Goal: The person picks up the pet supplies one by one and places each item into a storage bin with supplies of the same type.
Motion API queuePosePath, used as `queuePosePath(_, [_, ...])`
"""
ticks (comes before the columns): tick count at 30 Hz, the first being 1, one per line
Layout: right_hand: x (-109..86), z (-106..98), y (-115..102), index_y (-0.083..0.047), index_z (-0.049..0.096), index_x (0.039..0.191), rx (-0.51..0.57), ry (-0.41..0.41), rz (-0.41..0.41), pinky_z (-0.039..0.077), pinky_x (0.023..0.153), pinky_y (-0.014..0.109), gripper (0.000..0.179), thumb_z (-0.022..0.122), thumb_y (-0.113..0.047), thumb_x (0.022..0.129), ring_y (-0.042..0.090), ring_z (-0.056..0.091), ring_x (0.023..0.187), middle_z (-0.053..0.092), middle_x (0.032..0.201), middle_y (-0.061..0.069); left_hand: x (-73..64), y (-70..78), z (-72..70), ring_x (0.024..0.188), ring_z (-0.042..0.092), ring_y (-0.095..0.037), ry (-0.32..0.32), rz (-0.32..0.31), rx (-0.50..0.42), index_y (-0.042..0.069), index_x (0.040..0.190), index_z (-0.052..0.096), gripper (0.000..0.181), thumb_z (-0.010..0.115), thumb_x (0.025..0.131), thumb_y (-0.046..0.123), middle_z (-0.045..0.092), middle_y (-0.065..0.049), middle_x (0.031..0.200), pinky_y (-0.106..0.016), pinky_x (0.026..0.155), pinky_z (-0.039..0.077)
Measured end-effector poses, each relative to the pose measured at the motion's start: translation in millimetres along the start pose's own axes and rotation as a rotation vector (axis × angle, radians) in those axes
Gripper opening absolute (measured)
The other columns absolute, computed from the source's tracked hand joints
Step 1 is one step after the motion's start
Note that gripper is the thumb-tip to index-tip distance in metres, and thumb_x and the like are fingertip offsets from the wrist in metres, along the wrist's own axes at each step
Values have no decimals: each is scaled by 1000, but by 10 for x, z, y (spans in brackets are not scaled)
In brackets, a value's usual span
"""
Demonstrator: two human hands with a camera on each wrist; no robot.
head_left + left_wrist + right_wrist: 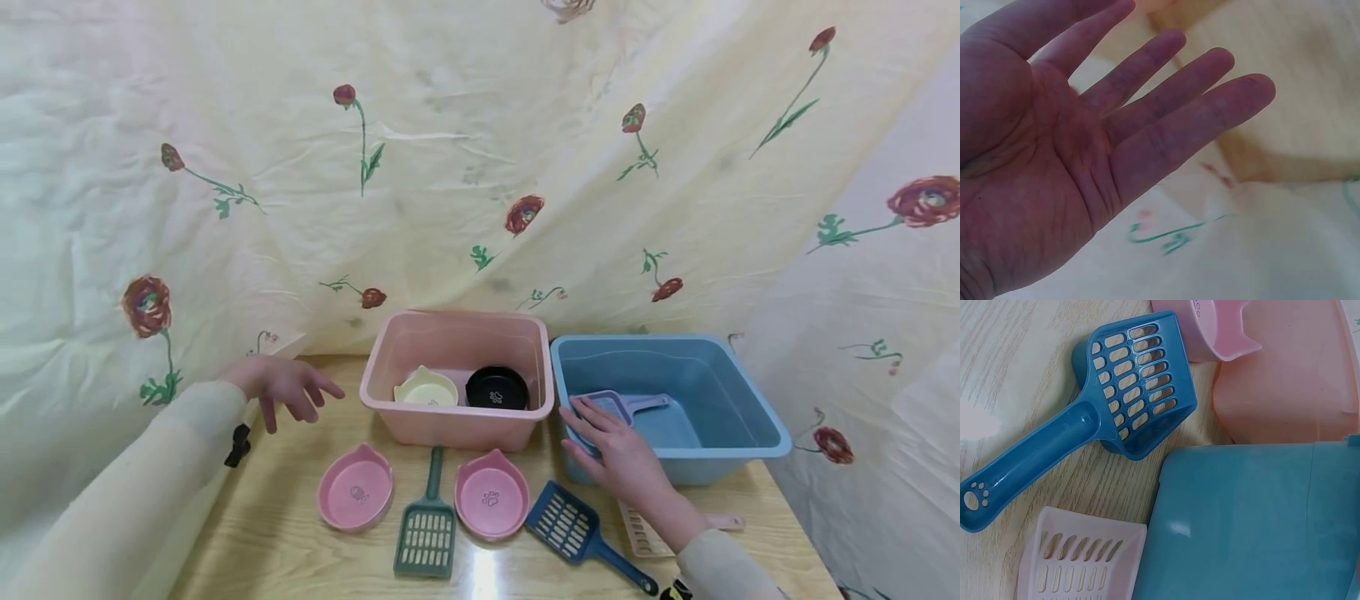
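Note:
My left hand (291, 388) hovers empty over the left of the table, fingers spread, beside the pink bin (457, 423). In the left wrist view its palm (1029, 150) faces the camera. Extending over the front left rim of the blue bin (675, 468) is my right hand (617, 450), fingers fairly straight. Its fingertips overlap a purple litter scoop (647, 403) lying inside that bin; I cannot tell whether they touch it. A cream cat-eared bowl (427, 388) and a black bowl (497, 387) sit inside the pink bin.
Two pink cat-eared bowls (356, 488) (492, 495) stand on the table, with a dark green scoop (426, 533) between them. Right of these lie a navy-blue scoop (1129, 381) and a pale pink scoop (1079, 556), the latter partly under my right forearm. Flowered cloth (450, 208) hangs behind.

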State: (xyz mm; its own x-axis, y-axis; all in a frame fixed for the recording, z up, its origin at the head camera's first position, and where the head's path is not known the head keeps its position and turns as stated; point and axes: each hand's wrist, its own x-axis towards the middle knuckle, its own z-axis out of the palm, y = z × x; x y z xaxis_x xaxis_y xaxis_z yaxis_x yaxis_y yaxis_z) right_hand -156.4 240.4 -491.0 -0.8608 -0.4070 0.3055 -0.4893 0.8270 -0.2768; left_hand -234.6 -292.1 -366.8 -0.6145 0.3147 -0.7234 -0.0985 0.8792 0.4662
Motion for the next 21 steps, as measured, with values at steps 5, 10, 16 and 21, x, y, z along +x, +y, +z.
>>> queuePosePath(5, [-10,-8,-11,-18,59,155,0,-11,11,46,113,65,62,78,-36,99,37,48,150,51,162,9,195,-174,163,126,66,-42,10,4,-70,12,156,55,64,74,95,7,51,-29,154,-54,75,67])
queuePosePath(10, [7,-12,-13,-18,59,155,-7,-5,7,47,113,64,62,77,-38,99,36,49,150,52,162,9,398,-337,328,123,68,-38,26,9,-119,14,155,57,65,74,94,5,52,-28,154,-53,73,67])
queuePosePath(16, [10,0,-14,-18,59,155,-10,-9,8,47,112,64,62,77,-39,99,37,49,149,52,162,9,573,-488,526,113,70,-32,16,-39,-200,12,156,55,66,74,93,4,57,-25,149,-50,73,68])
queuePosePath(21, [2,10,-5,-17,60,154,-8,7,-2,49,112,63,61,78,-37,99,37,52,147,54,160,9,716,-586,669,108,71,-28,-6,-50,-267,12,154,57,65,77,93,6,62,-18,141,-46,70,68])
